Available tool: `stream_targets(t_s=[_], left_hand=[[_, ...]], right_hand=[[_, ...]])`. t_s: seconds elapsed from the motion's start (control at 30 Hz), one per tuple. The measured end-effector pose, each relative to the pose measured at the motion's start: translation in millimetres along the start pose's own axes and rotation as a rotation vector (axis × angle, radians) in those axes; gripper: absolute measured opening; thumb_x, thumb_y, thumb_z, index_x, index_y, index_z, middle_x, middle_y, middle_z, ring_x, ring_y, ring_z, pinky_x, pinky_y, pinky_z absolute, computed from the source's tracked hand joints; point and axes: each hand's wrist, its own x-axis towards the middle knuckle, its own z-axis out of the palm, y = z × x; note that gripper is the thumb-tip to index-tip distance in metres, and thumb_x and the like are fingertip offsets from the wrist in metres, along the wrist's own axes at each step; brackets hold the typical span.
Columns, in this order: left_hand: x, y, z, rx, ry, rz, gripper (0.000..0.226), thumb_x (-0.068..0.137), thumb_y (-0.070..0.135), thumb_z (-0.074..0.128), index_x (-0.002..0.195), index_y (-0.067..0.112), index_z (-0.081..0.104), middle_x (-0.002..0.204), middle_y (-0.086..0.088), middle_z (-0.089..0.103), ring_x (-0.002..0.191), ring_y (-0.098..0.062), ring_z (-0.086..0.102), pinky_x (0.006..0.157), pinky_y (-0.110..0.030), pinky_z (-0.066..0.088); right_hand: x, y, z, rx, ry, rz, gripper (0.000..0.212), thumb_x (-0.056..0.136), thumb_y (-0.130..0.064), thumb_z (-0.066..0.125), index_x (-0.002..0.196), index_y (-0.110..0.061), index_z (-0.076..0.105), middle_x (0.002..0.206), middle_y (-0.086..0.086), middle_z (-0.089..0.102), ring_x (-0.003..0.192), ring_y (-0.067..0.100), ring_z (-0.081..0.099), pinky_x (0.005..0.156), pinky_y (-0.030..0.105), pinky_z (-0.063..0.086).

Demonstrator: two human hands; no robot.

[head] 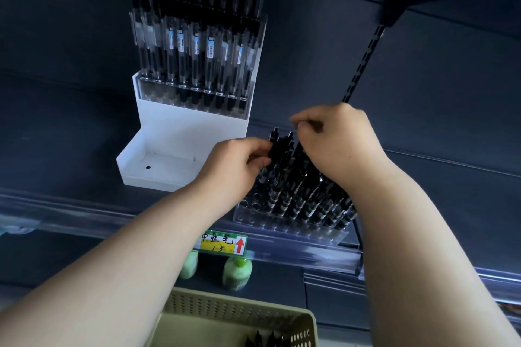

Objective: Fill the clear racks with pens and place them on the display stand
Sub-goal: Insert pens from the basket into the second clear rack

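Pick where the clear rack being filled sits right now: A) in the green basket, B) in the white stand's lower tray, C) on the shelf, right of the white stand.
C: the clear rack stands on the shelf, right of the white stand, with the left hand and right hand gripping its pens.

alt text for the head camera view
The left hand grips a bunch of black pens over a partly filled clear rack, while the right hand pinches one of them. A white display stand holding more stands to the left, a basket below.
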Motion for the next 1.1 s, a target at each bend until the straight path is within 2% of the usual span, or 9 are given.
stream_targets(t_s=[0.1, 0.3, 0.37, 0.47, 0.67, 0.87, 0.97, 1.03, 1.1], left_hand=[[0, -4, 1, 0.026, -0.023, -0.023, 0.025, 0.089, 0.011, 0.061, 0.114, 0.013, 0.067, 0.103, 0.000, 0.070, 0.086, -0.006, 0.058, 0.072, -0.004, 0.035], [4, -8, -1, 0.011, -0.053, -0.027, 0.021, 0.089, 0.011, 0.061, 0.110, 0.012, 0.067, 0.102, -0.002, 0.070, 0.090, -0.012, 0.061, 0.080, -0.015, 0.042], [4, -11, -2, 0.036, -0.049, -0.025, 0.018, 0.089, 0.012, 0.061, 0.106, 0.013, 0.067, 0.096, 0.000, 0.068, 0.089, -0.013, 0.062, 0.075, -0.014, 0.044], [6, -15, -3, 0.091, -0.034, -0.022, 0.015, 0.089, 0.016, 0.062, 0.103, 0.014, 0.067, 0.088, 0.004, 0.064, 0.081, -0.010, 0.058, 0.064, -0.007, 0.037], [5, -16, -3, 0.110, -0.041, -0.014, 0.015, 0.089, 0.018, 0.062, 0.102, 0.014, 0.068, 0.092, 0.000, 0.068, 0.084, -0.012, 0.061, 0.071, -0.016, 0.043], [0, -18, -9, 0.270, -0.090, -0.025, 0.022, 0.090, 0.022, 0.061, 0.110, 0.017, 0.066, 0.108, -0.001, 0.067, 0.095, -0.014, 0.059, 0.080, -0.019, 0.041], [-7, -10, -16, 0.356, -0.084, 0.010, 0.028, 0.092, 0.025, 0.056, 0.119, 0.018, 0.061, 0.114, -0.004, 0.063, 0.104, -0.022, 0.058, 0.089, -0.030, 0.047], [-16, -6, -21, 0.455, -0.105, 0.058, 0.026, 0.094, 0.026, 0.051, 0.118, 0.019, 0.059, 0.112, -0.005, 0.060, 0.102, -0.025, 0.057, 0.086, -0.036, 0.048], [-27, -2, -24, 0.547, -0.148, 0.096, 0.023, 0.096, 0.027, 0.048, 0.116, 0.019, 0.056, 0.107, -0.004, 0.057, 0.098, -0.025, 0.055, 0.081, -0.036, 0.049]], right_hand=[[0, 0, 0, -0.002, -0.004, 0.004, 0.027, 0.088, -0.016, 0.049, 0.101, -0.026, 0.071, 0.098, -0.006, 0.071, 0.095, 0.018, 0.062, 0.096, 0.040, 0.044], [0, 1, 1, -0.008, -0.013, 0.012, 0.026, 0.088, -0.018, 0.049, 0.101, -0.027, 0.070, 0.093, -0.006, 0.071, 0.093, 0.019, 0.062, 0.095, 0.040, 0.044], [0, 1, 1, 0.002, -0.012, 0.010, 0.026, 0.088, -0.017, 0.049, 0.101, -0.026, 0.070, 0.094, -0.006, 0.071, 0.092, 0.019, 0.062, 0.094, 0.040, 0.044], [0, 1, 2, 0.010, -0.006, 0.004, 0.027, 0.088, -0.016, 0.049, 0.100, -0.026, 0.071, 0.092, -0.005, 0.071, 0.090, 0.020, 0.063, 0.094, 0.041, 0.045], [0, 0, 1, 0.007, 0.003, -0.012, 0.027, 0.088, -0.015, 0.049, 0.100, -0.025, 0.071, 0.094, -0.007, 0.071, 0.092, 0.019, 0.062, 0.095, 0.041, 0.044], [-9, -8, -2, -0.036, -0.011, -0.059, 0.029, 0.088, -0.014, 0.047, 0.101, -0.024, 0.071, 0.086, -0.002, 0.070, 0.084, 0.024, 0.062, 0.092, 0.044, 0.046], [-19, -16, -4, -0.102, -0.018, -0.121, 0.029, 0.089, -0.014, 0.047, 0.104, -0.022, 0.070, 0.087, -0.002, 0.070, 0.088, 0.025, 0.061, 0.091, 0.044, 0.045], [-28, -22, -4, -0.133, -0.018, -0.169, 0.028, 0.089, -0.014, 0.047, 0.104, -0.021, 0.070, 0.088, 0.000, 0.071, 0.089, 0.026, 0.060, 0.090, 0.043, 0.045], [-39, -27, -2, -0.173, -0.026, -0.215, 0.026, 0.089, -0.014, 0.047, 0.100, -0.019, 0.071, 0.088, 0.002, 0.070, 0.091, 0.027, 0.057, 0.089, 0.040, 0.044]])
